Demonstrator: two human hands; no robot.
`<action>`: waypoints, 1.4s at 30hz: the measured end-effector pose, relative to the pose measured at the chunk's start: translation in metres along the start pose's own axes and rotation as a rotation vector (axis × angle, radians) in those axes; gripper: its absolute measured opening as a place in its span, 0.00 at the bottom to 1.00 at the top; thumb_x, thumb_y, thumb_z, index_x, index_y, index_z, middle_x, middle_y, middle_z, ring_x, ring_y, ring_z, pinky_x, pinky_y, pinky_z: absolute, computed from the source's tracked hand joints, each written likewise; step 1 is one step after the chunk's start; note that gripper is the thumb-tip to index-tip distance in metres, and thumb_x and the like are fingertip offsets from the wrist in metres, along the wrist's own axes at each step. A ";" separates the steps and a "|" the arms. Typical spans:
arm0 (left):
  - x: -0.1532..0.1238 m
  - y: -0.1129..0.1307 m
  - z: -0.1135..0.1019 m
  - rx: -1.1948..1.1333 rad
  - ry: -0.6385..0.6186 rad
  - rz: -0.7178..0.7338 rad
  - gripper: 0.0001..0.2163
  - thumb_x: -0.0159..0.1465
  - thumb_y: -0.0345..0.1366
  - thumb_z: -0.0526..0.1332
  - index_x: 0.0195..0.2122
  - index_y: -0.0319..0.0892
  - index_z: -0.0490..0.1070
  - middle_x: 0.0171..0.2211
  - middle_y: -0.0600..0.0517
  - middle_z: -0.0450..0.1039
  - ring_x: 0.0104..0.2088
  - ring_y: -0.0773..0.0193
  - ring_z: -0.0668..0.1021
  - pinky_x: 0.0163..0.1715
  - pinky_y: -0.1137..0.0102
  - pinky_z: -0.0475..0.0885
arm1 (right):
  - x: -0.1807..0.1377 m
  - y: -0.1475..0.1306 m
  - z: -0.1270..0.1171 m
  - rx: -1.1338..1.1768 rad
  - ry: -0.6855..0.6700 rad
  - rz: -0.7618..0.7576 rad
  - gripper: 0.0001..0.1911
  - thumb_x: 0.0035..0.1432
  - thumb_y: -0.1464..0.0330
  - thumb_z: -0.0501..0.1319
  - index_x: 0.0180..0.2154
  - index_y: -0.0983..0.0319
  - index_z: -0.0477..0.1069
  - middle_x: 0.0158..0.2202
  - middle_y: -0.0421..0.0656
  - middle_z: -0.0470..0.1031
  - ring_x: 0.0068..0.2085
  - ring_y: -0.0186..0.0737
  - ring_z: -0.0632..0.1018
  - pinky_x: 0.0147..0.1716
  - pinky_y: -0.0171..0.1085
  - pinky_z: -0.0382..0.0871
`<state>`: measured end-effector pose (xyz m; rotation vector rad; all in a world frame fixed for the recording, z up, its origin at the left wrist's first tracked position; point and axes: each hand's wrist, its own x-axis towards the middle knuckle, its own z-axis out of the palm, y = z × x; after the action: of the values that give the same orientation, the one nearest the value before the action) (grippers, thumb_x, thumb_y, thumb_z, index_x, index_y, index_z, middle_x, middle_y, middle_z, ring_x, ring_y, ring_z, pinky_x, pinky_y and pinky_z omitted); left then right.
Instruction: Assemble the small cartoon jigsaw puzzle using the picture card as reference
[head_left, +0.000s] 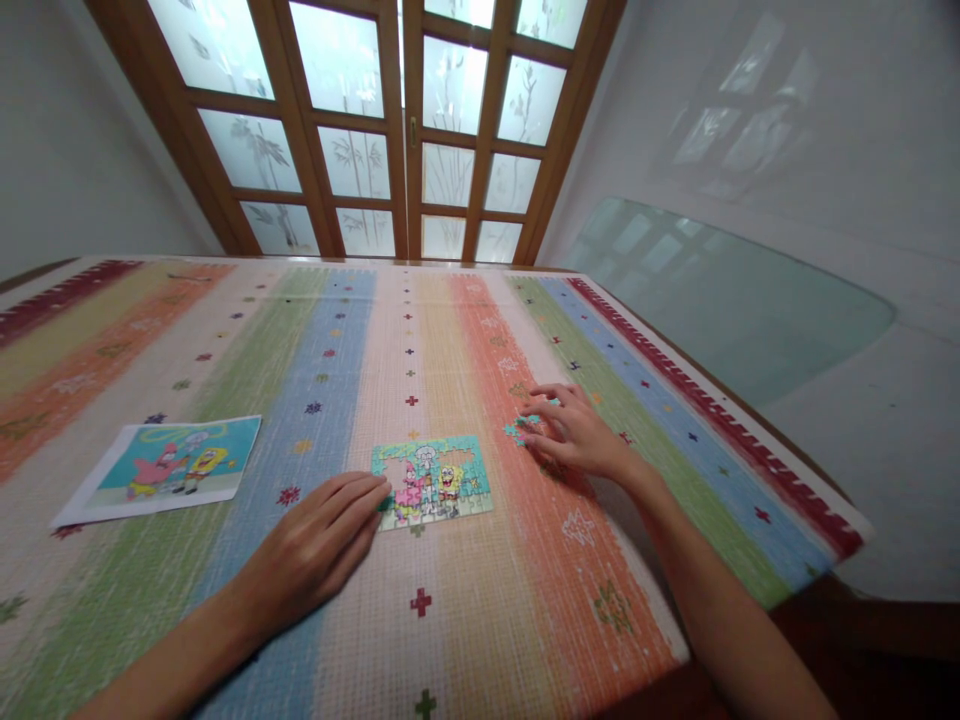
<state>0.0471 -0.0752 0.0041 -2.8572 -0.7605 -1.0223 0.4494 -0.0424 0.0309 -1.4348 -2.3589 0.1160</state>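
Observation:
A small, partly assembled cartoon jigsaw puzzle (433, 479) lies on the striped mat (465, 600). My left hand (319, 545) rests flat on the mat, fingers stretched out, fingertips touching the puzzle's left edge. My right hand (576, 432) lies to the right of the puzzle, fingers spread over a few loose teal puzzle pieces (517, 430), touching them. A printed reference picture (169, 468) of the same cartoon lies at the left of the mat.
The colourful striped mat covers the floor up to wooden-framed frosted glass doors (409, 130) at the back. A sheet of glass (720, 300) leans by the white wall on the right. The mat's right edge (750, 440) runs diagonally.

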 end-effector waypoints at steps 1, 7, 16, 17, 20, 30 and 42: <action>0.000 0.000 0.001 0.012 -0.009 -0.014 0.17 0.74 0.28 0.56 0.62 0.39 0.67 0.53 0.42 0.78 0.54 0.55 0.79 0.57 0.58 0.78 | 0.000 -0.001 0.000 0.006 -0.013 -0.008 0.11 0.66 0.61 0.65 0.48 0.55 0.78 0.55 0.50 0.74 0.59 0.56 0.72 0.60 0.60 0.63; -0.005 -0.005 0.005 0.090 -0.103 -0.118 0.24 0.75 0.40 0.54 0.68 0.35 0.59 0.65 0.36 0.69 0.64 0.46 0.73 0.61 0.50 0.75 | -0.001 -0.006 0.002 0.016 -0.082 -0.006 0.06 0.64 0.64 0.67 0.41 0.57 0.81 0.51 0.50 0.74 0.53 0.52 0.74 0.60 0.59 0.64; -0.006 -0.008 0.006 0.089 -0.150 -0.161 0.22 0.75 0.42 0.54 0.66 0.38 0.61 0.62 0.39 0.72 0.62 0.48 0.75 0.59 0.52 0.75 | -0.002 -0.003 0.009 0.102 -0.112 -0.004 0.04 0.65 0.67 0.66 0.42 0.58 0.79 0.50 0.49 0.74 0.52 0.48 0.74 0.61 0.58 0.63; -0.006 -0.008 0.006 0.084 -0.151 -0.162 0.22 0.75 0.42 0.54 0.66 0.38 0.61 0.61 0.39 0.73 0.62 0.49 0.75 0.59 0.52 0.75 | -0.002 -0.002 0.009 0.112 -0.110 -0.003 0.04 0.65 0.68 0.66 0.41 0.59 0.79 0.50 0.48 0.74 0.52 0.48 0.74 0.60 0.57 0.63; -0.007 -0.008 0.007 0.064 -0.144 -0.164 0.21 0.74 0.41 0.55 0.65 0.39 0.62 0.61 0.40 0.73 0.61 0.49 0.75 0.59 0.52 0.75 | -0.002 -0.001 0.010 0.138 -0.112 0.005 0.03 0.66 0.68 0.65 0.41 0.59 0.77 0.49 0.49 0.74 0.53 0.49 0.74 0.59 0.54 0.65; -0.006 -0.009 0.007 0.046 -0.117 -0.160 0.21 0.74 0.41 0.55 0.65 0.40 0.62 0.59 0.40 0.74 0.59 0.48 0.77 0.58 0.52 0.75 | -0.003 -0.005 0.004 0.181 -0.165 0.050 0.03 0.65 0.67 0.66 0.38 0.60 0.75 0.44 0.48 0.73 0.49 0.47 0.73 0.50 0.46 0.71; -0.004 -0.008 0.006 0.039 -0.115 -0.158 0.20 0.74 0.41 0.55 0.65 0.41 0.61 0.59 0.41 0.75 0.58 0.49 0.78 0.58 0.53 0.76 | -0.002 -0.003 0.003 0.176 -0.166 -0.002 0.05 0.66 0.64 0.66 0.41 0.59 0.78 0.43 0.47 0.74 0.48 0.47 0.74 0.50 0.46 0.71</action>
<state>0.0441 -0.0686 -0.0046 -2.8819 -1.0168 -0.8525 0.4471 -0.0453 0.0281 -1.3858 -2.4106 0.4478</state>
